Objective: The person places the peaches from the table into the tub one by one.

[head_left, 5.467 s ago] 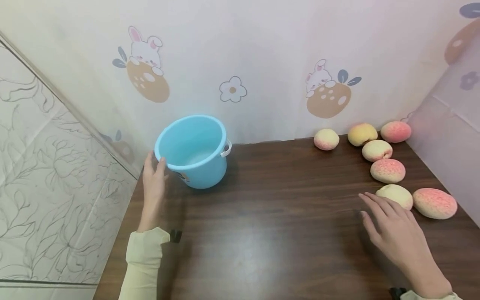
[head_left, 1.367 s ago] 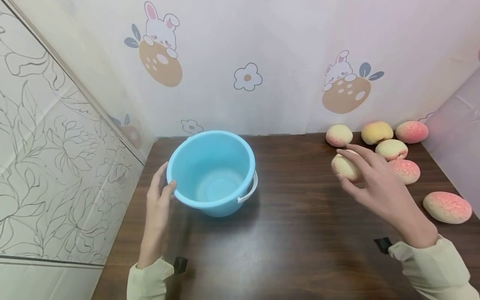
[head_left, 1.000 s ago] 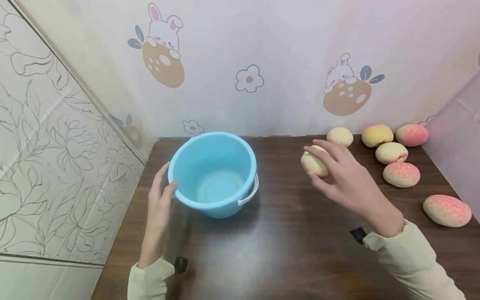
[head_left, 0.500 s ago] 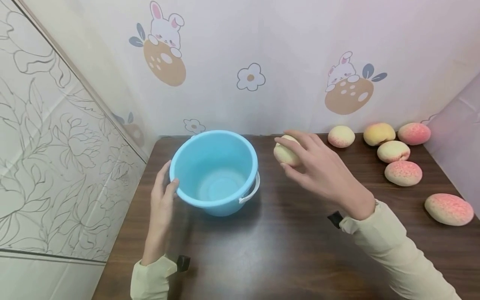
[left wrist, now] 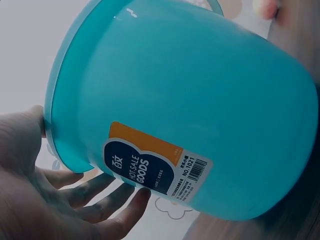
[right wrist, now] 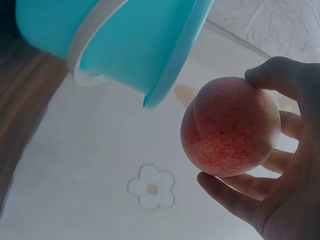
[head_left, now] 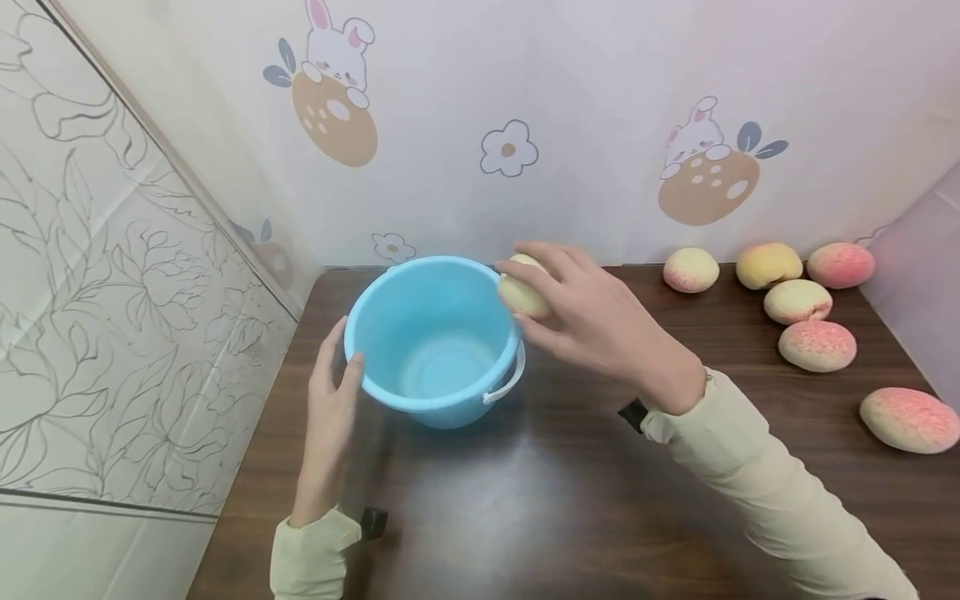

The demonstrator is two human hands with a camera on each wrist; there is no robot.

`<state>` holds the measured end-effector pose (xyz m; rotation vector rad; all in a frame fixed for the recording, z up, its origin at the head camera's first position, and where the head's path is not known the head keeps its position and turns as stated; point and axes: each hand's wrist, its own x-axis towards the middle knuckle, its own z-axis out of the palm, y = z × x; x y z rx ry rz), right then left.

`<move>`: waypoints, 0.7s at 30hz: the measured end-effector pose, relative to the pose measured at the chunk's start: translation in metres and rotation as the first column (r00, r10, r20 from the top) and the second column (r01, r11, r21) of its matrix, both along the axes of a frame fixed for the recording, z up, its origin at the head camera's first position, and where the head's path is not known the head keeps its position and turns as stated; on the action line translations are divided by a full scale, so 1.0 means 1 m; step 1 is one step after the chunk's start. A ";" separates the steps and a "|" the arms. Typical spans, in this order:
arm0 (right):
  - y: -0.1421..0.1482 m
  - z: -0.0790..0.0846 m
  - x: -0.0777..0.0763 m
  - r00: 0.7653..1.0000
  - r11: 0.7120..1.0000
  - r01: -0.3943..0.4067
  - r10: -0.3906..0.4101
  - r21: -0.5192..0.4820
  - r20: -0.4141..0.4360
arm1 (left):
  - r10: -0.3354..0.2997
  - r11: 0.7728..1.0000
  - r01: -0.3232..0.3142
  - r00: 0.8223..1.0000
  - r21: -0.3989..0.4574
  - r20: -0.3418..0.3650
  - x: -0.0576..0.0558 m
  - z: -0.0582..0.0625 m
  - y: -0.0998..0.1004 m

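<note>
In the head view, a light blue bucket [head_left: 438, 404] with a white handle [head_left: 510, 377] stands at the left of the table. My left hand [head_left: 332, 408] holds the left side of its rim, thumb at the edge. The left wrist view shows my left fingers [left wrist: 117, 210] against the outer wall, beside a printed label [left wrist: 155, 160]. My right hand [head_left: 600, 312] grips a pale peach [head_left: 522, 287] above the bucket's right rim. Seen by the right wrist camera, the peach [right wrist: 230, 127] has a red side and sits between thumb and fingers, apart from the bucket.
Several more peaches lie at the right of the dark wood table [head_left: 570, 517]: a pale one [head_left: 691, 270], a yellow one [head_left: 768, 266] and a pink one [head_left: 911, 419] among them. A patterned wall [head_left: 600, 100] runs behind, with a line-drawn panel [head_left: 112, 333] at left.
My right hand picked up a pale peach from the right group and carried it left to the bucket's rim. The bucket shifted right and nearer earlier, with my left hand at its rim.
</note>
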<state>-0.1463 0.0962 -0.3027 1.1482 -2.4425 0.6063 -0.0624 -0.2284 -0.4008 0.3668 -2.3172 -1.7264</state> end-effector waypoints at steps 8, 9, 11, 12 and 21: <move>-0.023 -0.006 -0.008 0.992 0.993 -0.098 0.092 0.060 0.091 | -0.039 0.999 0.038 0.999 0.009 0.010 -0.002 0.001 0.004; -0.027 -0.008 -0.010 0.990 0.991 -0.112 0.104 0.078 0.099 | -0.039 0.999 0.038 0.999 0.020 0.018 -0.002 0.002 0.004; -0.035 -0.010 -0.013 0.986 0.984 -0.138 0.124 0.117 0.115 | -0.037 0.999 0.036 0.999 0.025 0.036 0.000 0.003 0.002; -0.040 -0.011 -0.015 0.983 0.980 -0.149 0.132 0.133 0.126 | -0.039 0.999 0.038 0.998 0.024 0.045 0.000 0.004 0.001; -0.076 -0.019 -0.035 0.960 0.939 -0.224 0.166 0.261 0.226 | -0.092 0.992 0.084 0.992 0.090 0.081 0.002 0.012 -0.013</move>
